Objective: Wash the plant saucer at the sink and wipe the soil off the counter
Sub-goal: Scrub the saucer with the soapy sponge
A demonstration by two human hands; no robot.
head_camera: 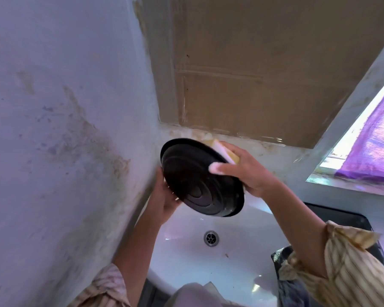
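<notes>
A round black plant saucer (193, 180) with raised rings is held tilted above the white sink (186, 251), its ringed side facing me. My left hand (164, 196) grips its lower left rim from behind. My right hand (246, 171) holds a yellow and white sponge (222, 149) against the saucer's upper right rim, thumb lying over the ringed side. The far side of the saucer is hidden.
A stained pale wall (64, 140) stands close on the left. Taped cardboard (264, 74) covers the wall behind the sink. The drain (211, 238) lies below the saucer. A dark counter (341, 218) lies to the right, with a window ledge (353, 185) above it.
</notes>
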